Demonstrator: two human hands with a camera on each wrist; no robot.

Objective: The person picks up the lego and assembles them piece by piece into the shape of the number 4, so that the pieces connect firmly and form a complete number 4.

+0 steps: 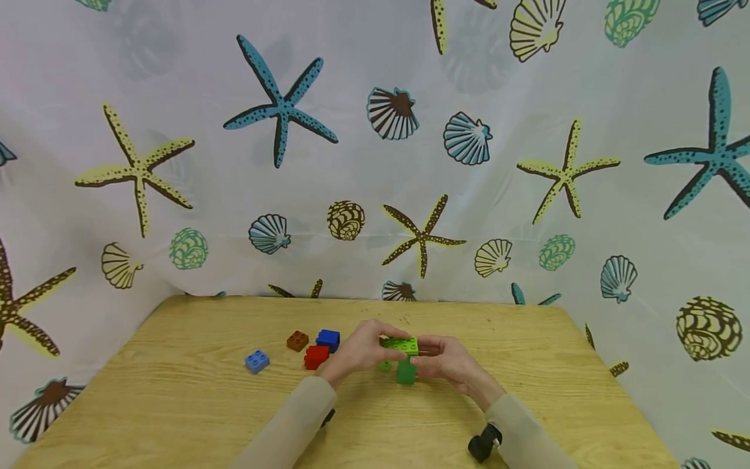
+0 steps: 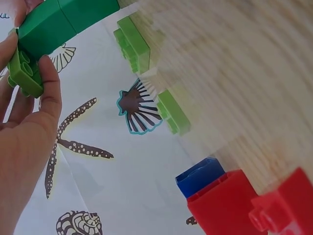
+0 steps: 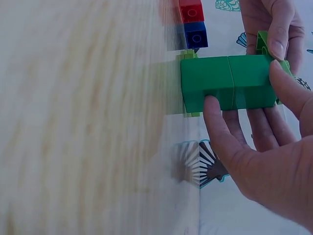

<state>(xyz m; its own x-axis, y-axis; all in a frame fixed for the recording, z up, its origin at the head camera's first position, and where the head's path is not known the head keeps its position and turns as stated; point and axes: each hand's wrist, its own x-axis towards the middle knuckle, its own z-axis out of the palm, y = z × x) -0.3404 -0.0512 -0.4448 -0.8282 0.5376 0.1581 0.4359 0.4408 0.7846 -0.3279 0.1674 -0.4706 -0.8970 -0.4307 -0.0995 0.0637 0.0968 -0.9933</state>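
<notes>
Over the middle of the table, my left hand point(image 1: 359, 352) pinches a light green toy brick point(image 2: 25, 74) between thumb and fingers. The brick is at the top of a stack of two dark green bricks point(image 3: 210, 81); in the left wrist view it looks tilted, and whether it is pressed on fully I cannot tell. My right hand point(image 1: 454, 366) holds the dark green stack upright from the right, thumb on the near side and fingertips behind. On the table by the stack are other light green bricks point(image 2: 134, 45), partly hidden in the head view.
Left of the hands lie a red brick point(image 1: 316, 357), a dark blue brick point(image 1: 328, 340), a brown brick point(image 1: 297, 341) and a lighter blue brick point(image 1: 257, 361). A patterned cloth point(image 1: 351, 169) with starfish and shells hangs behind the wooden table point(image 1: 176, 391).
</notes>
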